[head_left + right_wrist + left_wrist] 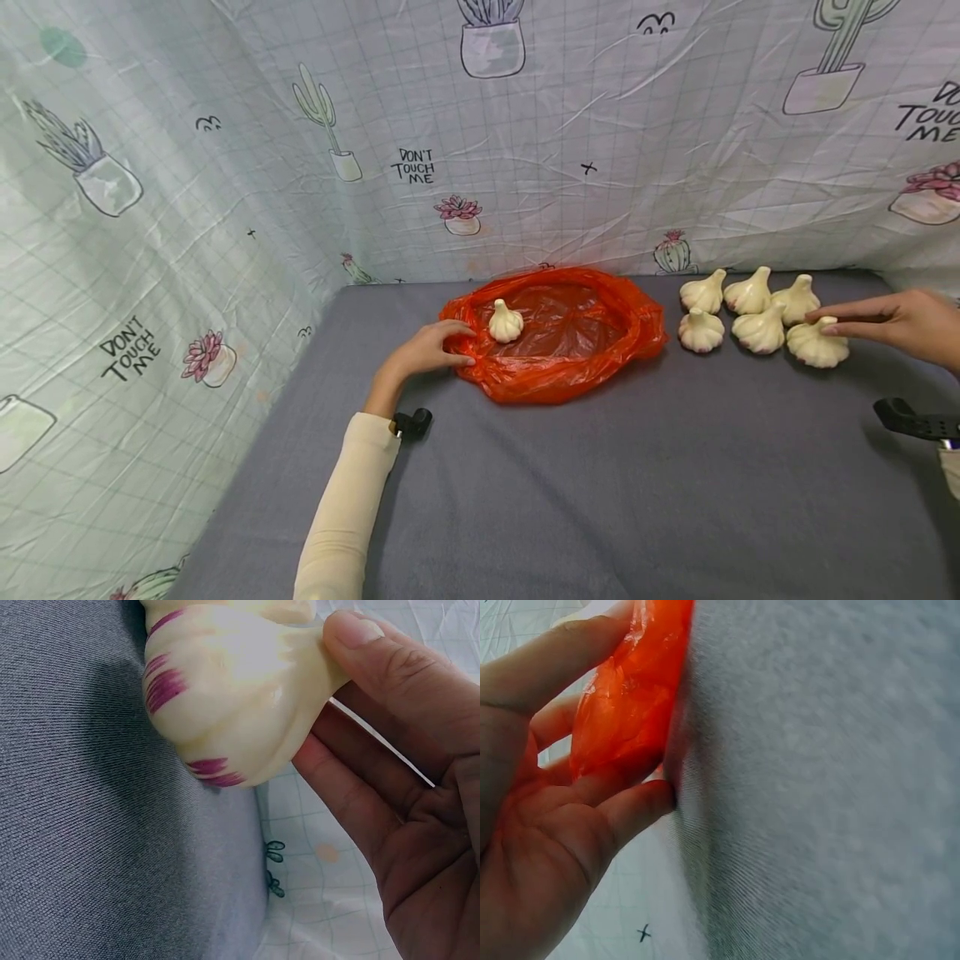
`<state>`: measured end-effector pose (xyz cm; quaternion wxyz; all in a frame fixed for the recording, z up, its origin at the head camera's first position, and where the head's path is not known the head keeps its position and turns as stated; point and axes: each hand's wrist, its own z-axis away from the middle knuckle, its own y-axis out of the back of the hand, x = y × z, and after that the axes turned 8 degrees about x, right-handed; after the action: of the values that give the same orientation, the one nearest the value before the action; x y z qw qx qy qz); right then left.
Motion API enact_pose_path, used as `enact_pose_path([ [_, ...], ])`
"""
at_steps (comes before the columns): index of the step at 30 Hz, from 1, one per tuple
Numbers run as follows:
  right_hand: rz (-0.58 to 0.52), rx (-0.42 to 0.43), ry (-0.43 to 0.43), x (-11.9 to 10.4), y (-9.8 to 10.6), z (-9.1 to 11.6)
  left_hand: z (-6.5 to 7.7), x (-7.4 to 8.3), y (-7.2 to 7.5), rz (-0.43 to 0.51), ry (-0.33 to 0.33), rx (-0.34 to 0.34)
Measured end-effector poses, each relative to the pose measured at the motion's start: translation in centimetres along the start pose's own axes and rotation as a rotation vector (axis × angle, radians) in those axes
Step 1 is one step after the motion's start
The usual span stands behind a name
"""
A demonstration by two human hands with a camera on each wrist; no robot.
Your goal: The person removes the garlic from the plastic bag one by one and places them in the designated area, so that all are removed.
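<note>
An orange-red plastic bag (555, 392) lies with its mouth spread wide, and one garlic bulb (506, 323) stands inside near its left side. My left hand (431, 346) holds the bag's left rim, thumb on one side and fingers on the other; the left wrist view shows the thin plastic (634, 690) between them. To the right of the bag, several pale garlic bulbs (759, 330) stand close together. At the near right of this group, my right hand (900, 321) pinches the neck of a garlic bulb (817, 343). Purple streaks mark that bulb's base in the right wrist view.
A grey cloth (600, 500) covers the table. Behind and to the left hangs a pale curtain (555, 167) printed with potted cacti and lettering. Black wrist camera mounts (412, 423) stick out from the forearms.
</note>
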<state>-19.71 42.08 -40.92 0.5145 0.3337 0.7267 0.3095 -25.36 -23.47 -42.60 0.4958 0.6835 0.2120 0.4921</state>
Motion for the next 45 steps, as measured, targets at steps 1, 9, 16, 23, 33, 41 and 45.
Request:
enact_pose_path([
  [1, 0.003, 0.001, 0.0, 0.0, 0.0, 0.0, 0.0, 0.0, 0.0, 0.003, 0.006, 0.0],
  [9, 0.012, -0.001, 0.007, -0.1, -0.4, 0.1, 0.0, 0.1, 0.2, 0.018, 0.041, -0.004],
  [16, 0.01, 0.042, 0.073, 0.2, -0.8, 0.5, 0.0, 0.0, 0.0, 0.024, 0.053, -0.003],
  [23, -0.032, 0.057, 0.081, 0.3, -1.1, 0.5, 0.0, 0.1, -0.1, 0.019, 0.042, -0.011],
  [33, -0.044, 0.047, 0.027, 0.1, -1.3, 0.5, -0.2, 0.2, -0.1, 0.008, 0.046, -0.019],
  [41, -0.085, 0.079, 0.059, 0.2, -1.1, 0.4, -0.1, 0.1, -0.2, 0.009, 0.043, -0.022],
  [45, -0.031, 0.078, 0.047, 0.1, -1.1, 0.4, -0.1, 0.1, -0.2, 0.011, 0.025, -0.013],
])
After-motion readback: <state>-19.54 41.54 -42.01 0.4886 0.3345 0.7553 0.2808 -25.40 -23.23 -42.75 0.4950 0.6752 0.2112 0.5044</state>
